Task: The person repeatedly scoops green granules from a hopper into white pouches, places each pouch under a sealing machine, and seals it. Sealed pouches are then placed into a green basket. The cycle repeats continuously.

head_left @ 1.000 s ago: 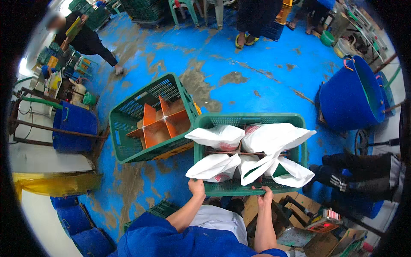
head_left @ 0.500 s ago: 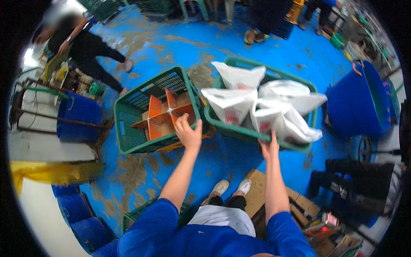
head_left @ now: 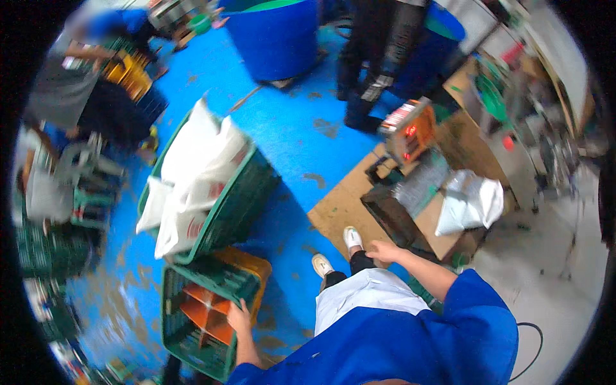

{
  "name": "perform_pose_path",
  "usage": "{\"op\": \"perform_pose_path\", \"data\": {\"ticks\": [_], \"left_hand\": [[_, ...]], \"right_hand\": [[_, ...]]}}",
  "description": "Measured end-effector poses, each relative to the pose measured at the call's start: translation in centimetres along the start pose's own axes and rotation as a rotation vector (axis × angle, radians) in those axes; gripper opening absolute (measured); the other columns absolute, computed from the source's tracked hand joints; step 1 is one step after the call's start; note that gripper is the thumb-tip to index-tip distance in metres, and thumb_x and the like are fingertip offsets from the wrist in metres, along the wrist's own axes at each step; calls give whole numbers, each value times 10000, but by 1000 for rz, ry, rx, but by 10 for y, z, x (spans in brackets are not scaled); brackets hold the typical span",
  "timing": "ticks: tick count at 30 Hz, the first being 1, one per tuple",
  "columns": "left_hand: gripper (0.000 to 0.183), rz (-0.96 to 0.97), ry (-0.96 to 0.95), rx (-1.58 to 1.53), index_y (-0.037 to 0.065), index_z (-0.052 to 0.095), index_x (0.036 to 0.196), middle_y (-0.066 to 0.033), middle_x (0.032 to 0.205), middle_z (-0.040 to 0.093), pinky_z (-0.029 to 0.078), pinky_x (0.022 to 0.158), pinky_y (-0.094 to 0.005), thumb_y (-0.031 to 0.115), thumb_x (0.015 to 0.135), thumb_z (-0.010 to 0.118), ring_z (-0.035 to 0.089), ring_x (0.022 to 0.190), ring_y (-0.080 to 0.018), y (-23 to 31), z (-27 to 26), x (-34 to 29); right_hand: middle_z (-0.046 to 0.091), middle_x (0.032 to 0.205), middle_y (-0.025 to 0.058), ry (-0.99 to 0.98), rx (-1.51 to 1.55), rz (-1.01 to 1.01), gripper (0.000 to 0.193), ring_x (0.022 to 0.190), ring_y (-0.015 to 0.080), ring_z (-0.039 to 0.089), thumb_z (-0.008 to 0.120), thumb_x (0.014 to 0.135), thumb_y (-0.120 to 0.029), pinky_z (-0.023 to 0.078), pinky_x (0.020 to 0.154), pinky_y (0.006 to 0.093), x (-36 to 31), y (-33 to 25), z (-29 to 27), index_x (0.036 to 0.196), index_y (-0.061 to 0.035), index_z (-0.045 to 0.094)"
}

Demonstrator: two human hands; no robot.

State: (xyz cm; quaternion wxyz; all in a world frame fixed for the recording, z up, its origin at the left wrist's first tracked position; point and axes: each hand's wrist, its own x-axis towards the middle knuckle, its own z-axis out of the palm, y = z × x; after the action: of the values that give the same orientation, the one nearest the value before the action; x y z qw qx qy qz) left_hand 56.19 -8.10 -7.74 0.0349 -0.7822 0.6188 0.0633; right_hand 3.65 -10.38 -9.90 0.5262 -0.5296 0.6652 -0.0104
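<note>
Whereas both hands gripped the bag-filled crate (head_left: pixel 218 192) before, the left hand (head_left: pixel 240 317) now clasps the orange-divider crate (head_left: pixel 205 314) at seven o'clock; right hand (head_left: pixel 383 251) hangs loosely open, empty.

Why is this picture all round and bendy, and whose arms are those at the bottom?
The picture comes from a small camera worn on a person's head, looking down. Its lens sees very wide, so straight edges bend near the rim. No machine here: the arms in blue sleeves belong to the wearer. The left hand rests on the rim of a green crate with orange dividers inside. The right hand is held out empty above a piece of cardboard on the blue floor. Another green crate, tilted and full of white bags, sits behind the first one. You can see the wearer's white shoes and other people standing farther away.
</note>
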Motion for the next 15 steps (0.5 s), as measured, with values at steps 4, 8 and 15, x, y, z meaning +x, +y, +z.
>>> {"op": "perform_pose_path", "data": {"ticks": [4, 8, 15], "left_hand": [[415, 74, -266, 80, -17, 522, 941, -210, 663, 596, 469, 572, -465, 378, 819, 555, 592, 623, -379, 18, 4, -46], [410, 163, -234, 73, -25, 536, 933, -213, 687, 600, 464, 580, -465, 364, 810, 577, 592, 647, -380, 33, 1, -42], [367, 183, -86, 24, -17, 572, 834, -213, 688, 603, 463, 587, -464, 342, 777, 627, 584, 646, -395, 134, 15, -35]], "right_hand": [[592, 1038, 215, 166, 55, 332, 487, 964, 349, 572, 611, 749, -371, 458, 826, 407, -126, 126, 34, 1073, -8, 579], [641, 916, 155, 297, 65, 644, 446, 829, 275, 628, 640, 744, -338, 494, 737, 355, -215, 205, 92, 1043, -12, 590], [590, 615, 102, 523, 501, 562, 260, 496, 205, 569, 578, 823, -259, 460, 495, 357, -240, 269, 35, 808, 1, 574]]}}
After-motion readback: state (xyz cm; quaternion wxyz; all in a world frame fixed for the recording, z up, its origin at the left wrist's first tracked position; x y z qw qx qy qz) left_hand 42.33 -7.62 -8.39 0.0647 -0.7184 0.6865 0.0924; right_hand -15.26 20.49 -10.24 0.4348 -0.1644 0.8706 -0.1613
